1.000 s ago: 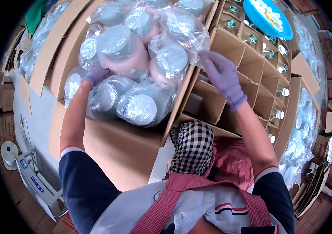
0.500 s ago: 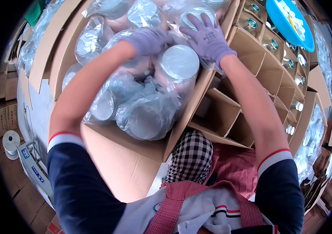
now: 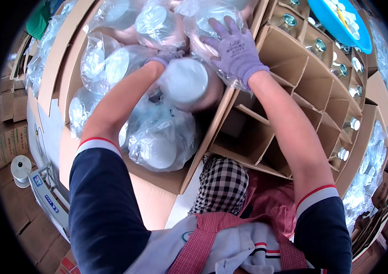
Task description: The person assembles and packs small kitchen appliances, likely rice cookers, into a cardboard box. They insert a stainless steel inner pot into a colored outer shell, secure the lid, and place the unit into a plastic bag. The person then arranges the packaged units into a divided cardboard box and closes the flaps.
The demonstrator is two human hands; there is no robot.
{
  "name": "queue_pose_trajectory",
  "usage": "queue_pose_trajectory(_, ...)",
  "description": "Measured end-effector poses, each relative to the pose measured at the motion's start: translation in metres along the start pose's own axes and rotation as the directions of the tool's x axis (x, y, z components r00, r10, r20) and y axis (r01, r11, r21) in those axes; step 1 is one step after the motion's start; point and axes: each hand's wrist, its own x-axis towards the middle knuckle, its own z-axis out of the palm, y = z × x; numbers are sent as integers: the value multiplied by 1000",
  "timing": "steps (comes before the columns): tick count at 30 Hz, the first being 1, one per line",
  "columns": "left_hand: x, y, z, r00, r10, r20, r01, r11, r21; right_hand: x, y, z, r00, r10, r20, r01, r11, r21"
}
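Both my hands wear thin purple gloves over a cardboard carton [image 3: 214, 132] packed with pink jars in clear plastic bags. My right hand [image 3: 237, 51] lies spread on a bagged jar [image 3: 205, 25] near the carton's right wall, its fingers apart. Farther left, my left hand [image 3: 165, 56] reaches down among the jars, its fingers mostly hidden. Just beside it stands a jar with a broad, pale round top [image 3: 185, 82], blurred and leaning left. Nearer me sits another bagged jar [image 3: 159, 148], and more bagged jars [image 3: 155, 23] fill the far part.
Adjoining on the right is a carton with cardboard dividers [image 3: 285, 68]; glass jars [image 3: 320, 44] stand in its far-right cells. A blue basin [image 3: 328, 20] of white lids rests over its far corner. At left are a white spool [image 3: 20, 168] and a pale machine [image 3: 50, 205].
My left hand has moved down between the jars, and its fingers have dropped from sight. The pale-topped jar has shifted left and tilted. My right hand has slid slightly left.
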Motion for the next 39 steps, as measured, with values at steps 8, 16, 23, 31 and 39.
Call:
queue_pose_trajectory(8,-166,-15,-108,869,348,-352,-342,936,83,-12,17,-3,980,-83,-178,97,993,73)
queue_pose_trajectory(16,-379,-52,-192,761,-117,-638,-167,915,-366,-189,-13,-111,848,455,-270,-261,804,533)
queue_pose_trajectory(23,-320,118,-62,175,12,-984,-147,989,-14,-304,-27,-222,713,669,208,97,-388,917)
queue_pose_trajectory(31,-331,342,-66,597,-71,-799,-799,44,-600,-379,9,-271,601,778,184,-361,59,931)
queue_pose_trajectory(39,-407,323,54,695,709,-121,-662,563,-495,-445,-11,-343,745,664,-57,-431,545,719)
